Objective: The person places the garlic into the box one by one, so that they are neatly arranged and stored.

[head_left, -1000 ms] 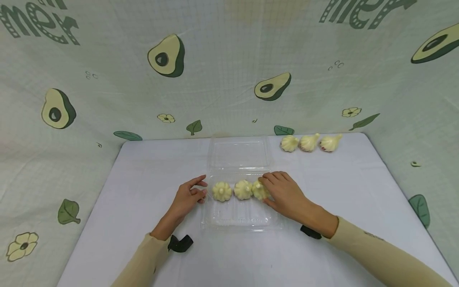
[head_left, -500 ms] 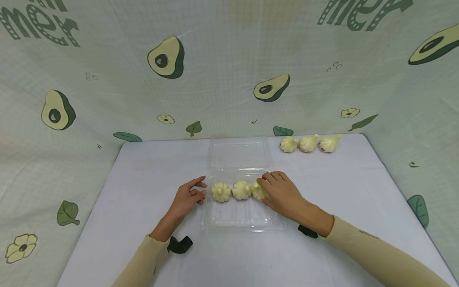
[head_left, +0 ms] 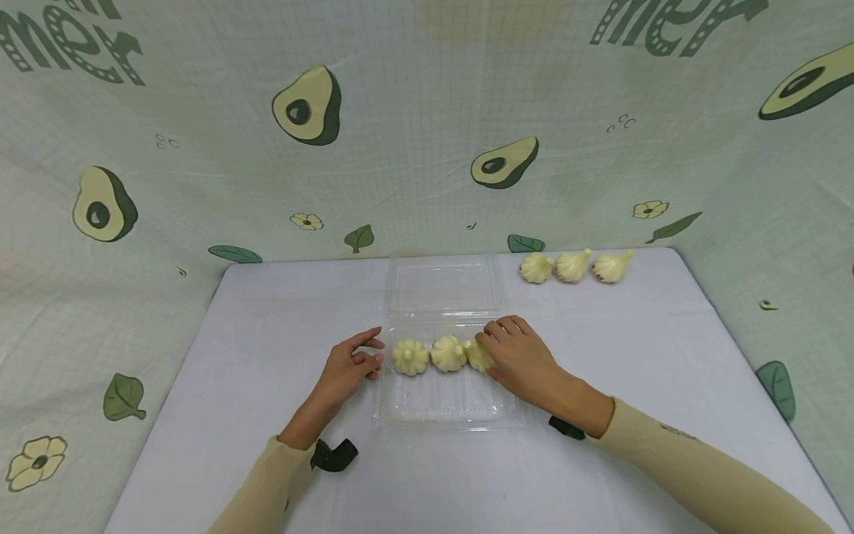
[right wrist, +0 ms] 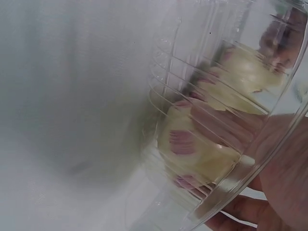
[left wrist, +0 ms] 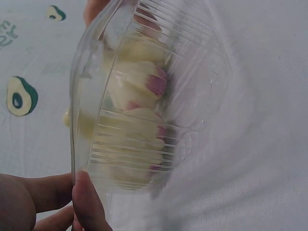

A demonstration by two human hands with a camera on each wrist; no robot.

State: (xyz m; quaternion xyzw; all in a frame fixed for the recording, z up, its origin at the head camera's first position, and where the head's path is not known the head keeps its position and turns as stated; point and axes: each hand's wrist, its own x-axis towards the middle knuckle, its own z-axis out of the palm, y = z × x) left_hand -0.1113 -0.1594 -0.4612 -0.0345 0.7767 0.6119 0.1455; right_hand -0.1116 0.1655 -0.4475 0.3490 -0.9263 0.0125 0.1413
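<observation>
A clear plastic clamshell container (head_left: 443, 406) lies open on the white table, lid (head_left: 443, 288) folded back. Across the far part of its base sit three pale garlic bulbs in a row: one at the left (head_left: 410, 357), one in the middle (head_left: 448, 354) and one at the right (head_left: 479, 357). My right hand (head_left: 520, 357) reaches over the right wall and holds the right bulb, thumb on the near side, fingers on the far side. At the left wall, my left hand (head_left: 348, 365) pinches the container's rim (left wrist: 73, 130) between thumb and fingers.
Several more items frame the space: three garlic bulbs (head_left: 572, 267) stand in a row at the back right of the table. An avocado-print cloth (head_left: 414, 178) hangs behind and along both sides. Black wrist mounts (head_left: 335, 455) show beneath the sleeves.
My right hand and the bulb it holds have shifted slightly left, closer to the middle bulb. The left hand stays at the container's left rim.
</observation>
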